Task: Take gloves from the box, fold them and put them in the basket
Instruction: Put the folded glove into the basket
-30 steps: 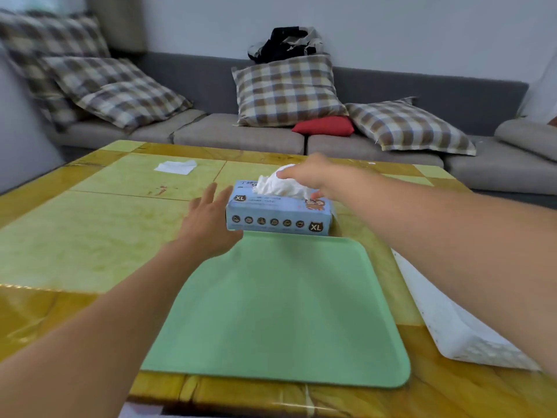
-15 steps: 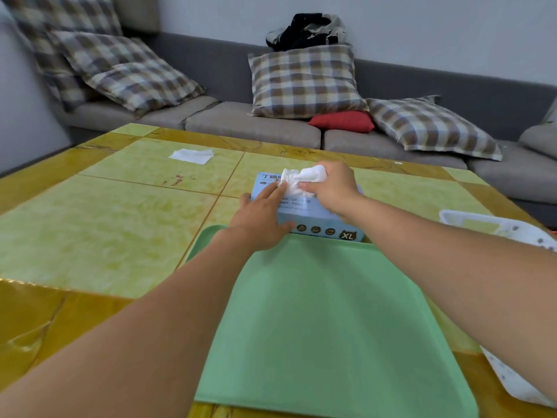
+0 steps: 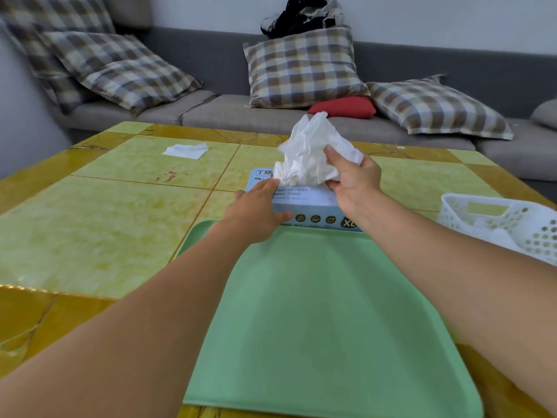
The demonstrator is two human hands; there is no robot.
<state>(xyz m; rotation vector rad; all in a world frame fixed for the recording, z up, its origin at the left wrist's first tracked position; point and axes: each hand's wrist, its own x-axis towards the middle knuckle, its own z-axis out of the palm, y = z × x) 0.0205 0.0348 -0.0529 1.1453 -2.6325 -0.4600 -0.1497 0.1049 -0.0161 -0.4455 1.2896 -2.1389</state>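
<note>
While a crumpled bunch of thin white gloves (image 3: pixel 313 152) is rising out of the top of the pale blue cardboard glove box (image 3: pixel 304 203), I am watching the right hand (image 3: pixel 352 182) gripping that bunch, thumb on the near face and fingers curled round its far side, lifting it just above the box with its lower end reaching into the opening. The left hand (image 3: pixel 256 215) is lying flat on the box's left end, fingers straight and pressing on the lid, the thumb running along the front face. The box is sitting on the yellow-green marbled table (image 3: pixel 105 224), touching the far edge of a mint green plastic tray (image 3: pixel 325 321) that is lying under both forearms. To the right, a white perforated plastic basket (image 3: pixel 506 224) is standing near the box but apart from it; something white is lying inside, though I cannot tell what. A flat white paper scrap (image 3: pixel 185 150) is lying well apart on the far left of the table. Beyond it, a grey sofa (image 3: pixel 211 113) is carrying plaid cushions (image 3: pixel 301 67) and a small red cushion (image 3: pixel 343 107).
</note>
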